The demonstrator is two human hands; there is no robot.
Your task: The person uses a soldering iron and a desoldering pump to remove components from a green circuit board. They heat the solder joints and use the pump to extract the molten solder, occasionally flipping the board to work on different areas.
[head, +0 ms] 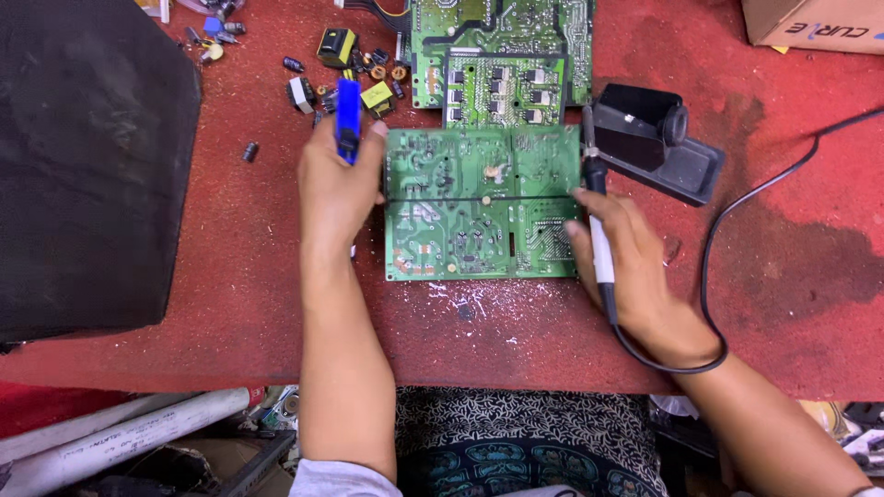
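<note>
A green circuit board (pixel 479 202) lies solder side up in the middle of the red table (pixel 516 331). My left hand (pixel 336 189) rests at its left edge and holds a blue desoldering pump (pixel 348 115) upright between the fingers. At the board's right edge, my right hand (pixel 626 267) grips a soldering iron (pixel 599 235) with a white handle. The iron's tip points away from me, toward the black iron stand (pixel 649 138). A black cable (pixel 718 276) runs from the iron around my right wrist.
Two more green boards (pixel 502 55) lie behind the first. Loose capacitors and coils (pixel 350 64) are scattered at the back left. A large black cover (pixel 87 166) fills the left side. A cardboard box (pixel 815 23) sits at the back right. White pipes (pixel 120 433) lie below the table edge.
</note>
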